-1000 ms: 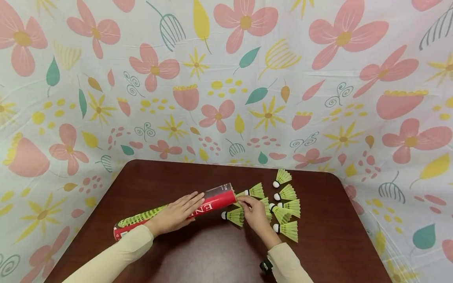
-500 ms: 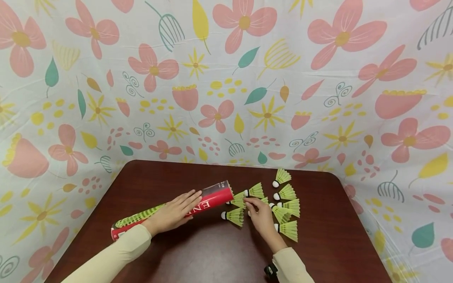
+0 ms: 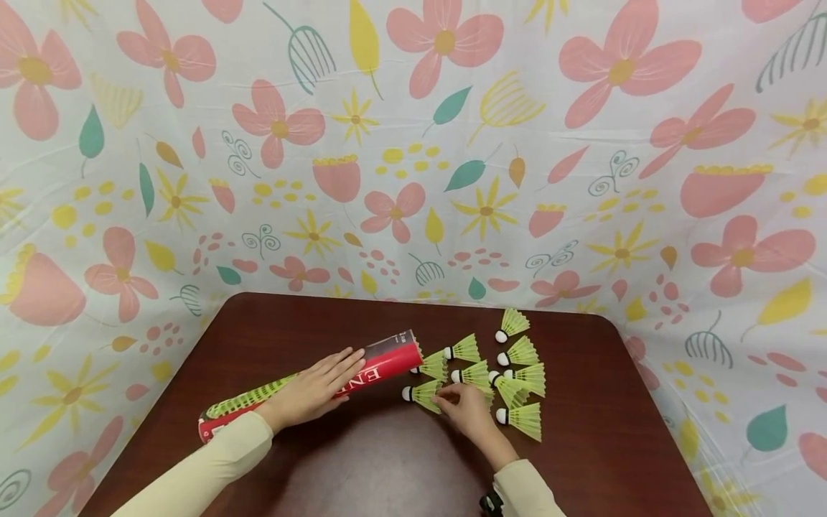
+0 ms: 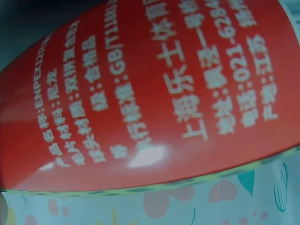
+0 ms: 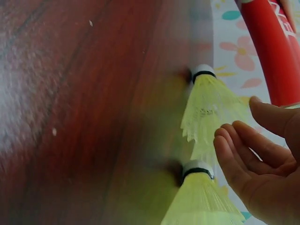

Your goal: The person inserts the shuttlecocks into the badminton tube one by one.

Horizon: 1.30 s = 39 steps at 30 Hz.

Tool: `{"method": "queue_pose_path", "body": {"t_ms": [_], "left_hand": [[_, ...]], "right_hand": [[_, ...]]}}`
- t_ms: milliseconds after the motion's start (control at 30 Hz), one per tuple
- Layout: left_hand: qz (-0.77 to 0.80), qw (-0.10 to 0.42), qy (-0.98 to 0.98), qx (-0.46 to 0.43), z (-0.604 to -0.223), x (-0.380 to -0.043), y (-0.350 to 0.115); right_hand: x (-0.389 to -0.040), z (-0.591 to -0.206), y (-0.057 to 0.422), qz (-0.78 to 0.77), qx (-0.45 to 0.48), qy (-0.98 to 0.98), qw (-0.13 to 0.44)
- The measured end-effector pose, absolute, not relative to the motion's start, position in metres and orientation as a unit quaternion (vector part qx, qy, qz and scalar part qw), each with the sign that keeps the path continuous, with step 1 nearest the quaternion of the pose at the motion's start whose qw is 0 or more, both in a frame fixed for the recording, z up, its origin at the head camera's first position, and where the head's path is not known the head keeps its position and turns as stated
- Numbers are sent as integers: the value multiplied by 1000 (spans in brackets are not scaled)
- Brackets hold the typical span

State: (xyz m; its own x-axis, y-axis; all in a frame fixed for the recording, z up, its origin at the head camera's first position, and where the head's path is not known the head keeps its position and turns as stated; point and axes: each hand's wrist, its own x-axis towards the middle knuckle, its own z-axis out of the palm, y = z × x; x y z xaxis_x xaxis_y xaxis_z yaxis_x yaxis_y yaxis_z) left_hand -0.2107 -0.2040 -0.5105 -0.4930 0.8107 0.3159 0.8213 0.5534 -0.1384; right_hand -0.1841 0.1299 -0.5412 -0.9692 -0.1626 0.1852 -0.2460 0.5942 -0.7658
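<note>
My left hand (image 3: pixel 313 391) holds a red shuttlecock tube (image 3: pixel 388 362), its fingers lying across the top and the thumb low on the near side. The tube slants, with its right end toward the loose shuttlecocks; yellow-green skirts show along its side. Close up, the left wrist view has the red tube wall (image 4: pixel 140 93) with white print. My right hand (image 3: pixel 468 413) is at the skirt of the nearest left shuttlecock (image 3: pixel 421 393). In the right wrist view, the thumb and fingers of the right hand (image 5: pixel 262 154) stand apart beside that shuttlecock (image 5: pixel 211 103), nothing gripped between them.
Several yellow-green shuttlecocks with white heads lie right of the tube, among them one at the back (image 3: pixel 512 324) and one at the front right (image 3: pixel 522 420). The dark brown table (image 3: pixel 362 467) meets a flowered cloth (image 3: pixel 413 179) behind.
My right hand has drawn back from the tube's right end, then come down and nearer to the front left shuttlecock. The left hand and tube have shifted slightly left.
</note>
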Motion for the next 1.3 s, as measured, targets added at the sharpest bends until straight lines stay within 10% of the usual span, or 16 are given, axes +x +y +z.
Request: {"method": "queue_pose_path", "body": {"t_ms": [1300], "left_hand": [[-32,170,-864,-472,-515,-211,-209]], "right_hand": [[-178,-518,144,433,114,-888,106]]}}
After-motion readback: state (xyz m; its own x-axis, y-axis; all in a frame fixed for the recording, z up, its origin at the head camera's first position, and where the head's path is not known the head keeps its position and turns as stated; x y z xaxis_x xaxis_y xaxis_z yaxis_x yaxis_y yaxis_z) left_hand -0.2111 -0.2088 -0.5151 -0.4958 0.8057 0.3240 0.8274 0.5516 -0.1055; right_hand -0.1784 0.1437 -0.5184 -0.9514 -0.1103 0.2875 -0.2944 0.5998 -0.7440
